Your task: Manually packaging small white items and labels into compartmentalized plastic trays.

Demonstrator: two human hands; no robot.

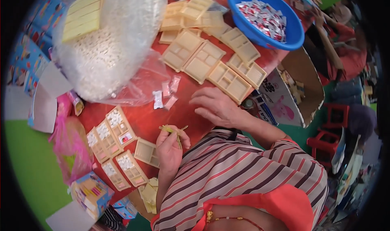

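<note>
My left hand (pixel 170 153) is closed around some thin yellow-green strips (pixel 167 129), whose ends stick out past the fingers; their exact kind is unclear. My right hand (pixel 217 107) lies palm down on the red table with its fingers stretched out and holds nothing visible. It is close to a row of empty tan compartment trays (pixel 230 81). A few pink packets (pixel 166 88) and a white packet (pixel 157 100) lie to its left. Beside my left hand is an empty tan tray (pixel 147 152), with filled trays (pixel 107 136) of small white pieces farther left.
A large clear bag of white pieces (pixel 97 64) covers the far left, with a yellow slatted panel (pixel 83 14) on it. A blue basin (pixel 292 44) of small packets stands at the far right. A cardboard box (pixel 313 94), red stools (pixel 325 143) and another person (pixel 349 56) are to the right.
</note>
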